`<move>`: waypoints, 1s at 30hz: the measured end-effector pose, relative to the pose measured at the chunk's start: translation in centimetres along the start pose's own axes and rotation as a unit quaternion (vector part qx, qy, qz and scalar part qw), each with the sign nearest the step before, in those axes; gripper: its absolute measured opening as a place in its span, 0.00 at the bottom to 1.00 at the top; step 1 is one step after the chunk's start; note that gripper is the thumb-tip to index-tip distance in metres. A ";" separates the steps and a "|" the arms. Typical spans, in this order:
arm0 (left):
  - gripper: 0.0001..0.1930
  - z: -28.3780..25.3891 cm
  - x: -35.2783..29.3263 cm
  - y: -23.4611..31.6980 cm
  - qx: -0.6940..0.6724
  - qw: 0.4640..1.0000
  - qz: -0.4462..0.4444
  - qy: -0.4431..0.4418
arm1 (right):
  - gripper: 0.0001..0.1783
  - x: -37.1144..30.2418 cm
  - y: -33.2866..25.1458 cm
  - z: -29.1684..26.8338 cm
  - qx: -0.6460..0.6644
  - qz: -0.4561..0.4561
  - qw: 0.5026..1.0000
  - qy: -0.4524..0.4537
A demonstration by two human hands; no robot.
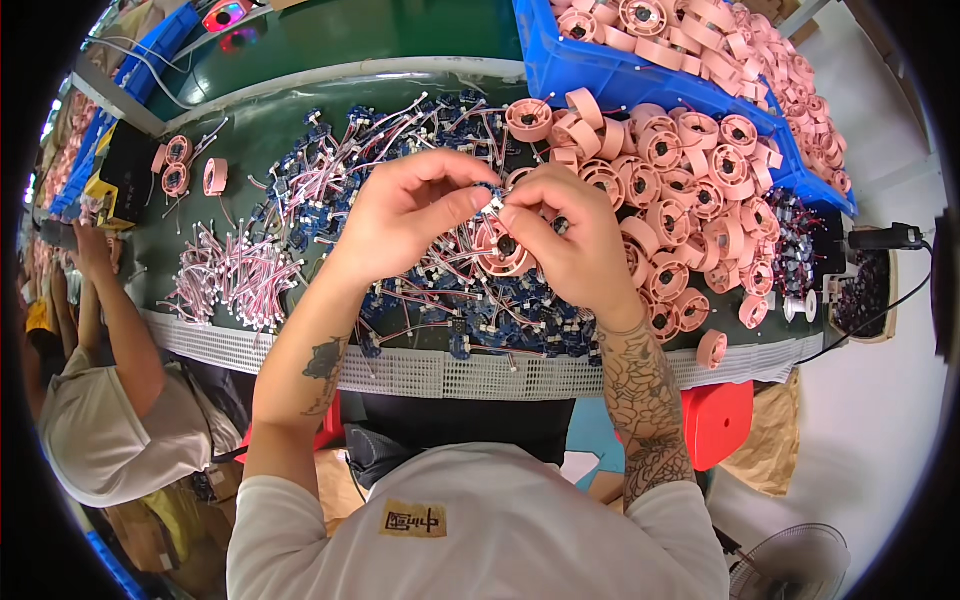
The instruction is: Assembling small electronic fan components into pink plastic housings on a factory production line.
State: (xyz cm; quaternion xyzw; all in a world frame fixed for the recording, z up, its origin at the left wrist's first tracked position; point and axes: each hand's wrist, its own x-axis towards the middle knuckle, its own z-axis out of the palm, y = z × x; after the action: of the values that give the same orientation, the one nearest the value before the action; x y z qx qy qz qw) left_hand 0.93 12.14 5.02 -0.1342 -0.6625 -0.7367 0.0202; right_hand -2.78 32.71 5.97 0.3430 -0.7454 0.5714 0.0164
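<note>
Over the middle of the bench, my left hand (415,210) pinches a small blue circuit board (488,188) between thumb and fingertips. A white connector (495,204) shows at the board's edge. My right hand (572,235) is closed in a pinch right beside it, the fingertips meeting my left ones; what lies between them is mostly covered. Just below both hands is a pink ring-shaped housing (515,265) with a dark round part inside. Blue circuit boards with wires (530,315) are heaped beneath and around my hands.
Pink housings (680,200) pile up on the right, and a blue crate (640,75) of them stands behind. Bundled wire leads (240,275) lie left. A white mesh strip (430,375) edges the bench. A co-worker's arm (125,310) is at far left; a red stool (718,425) stands lower right.
</note>
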 end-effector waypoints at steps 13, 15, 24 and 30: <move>0.07 0.5 -0.1 0.4 0.053 0.998 0.012 0.043 | 0.04 0.1 0.6 0.1 -0.004 -0.022 1.000 0.001; 0.07 0.5 -0.2 0.3 0.057 0.997 0.013 0.047 | 0.04 0.1 0.6 0.0 -0.019 -0.023 1.000 -0.004; 0.07 0.6 -0.2 0.0 0.088 0.994 0.026 0.053 | 0.05 0.1 0.7 0.0 -0.022 -0.026 0.999 -0.007; 0.07 0.6 -0.2 -0.1 0.118 0.991 0.037 0.057 | 0.05 0.1 0.9 0.1 -0.023 -0.032 0.999 -0.011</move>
State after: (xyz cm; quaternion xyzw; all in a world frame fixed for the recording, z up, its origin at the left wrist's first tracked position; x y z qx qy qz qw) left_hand 1.21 12.70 4.94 -0.1126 -0.7371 -0.6586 0.1010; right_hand -3.30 32.68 5.24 0.3729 -0.7468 0.5497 0.0345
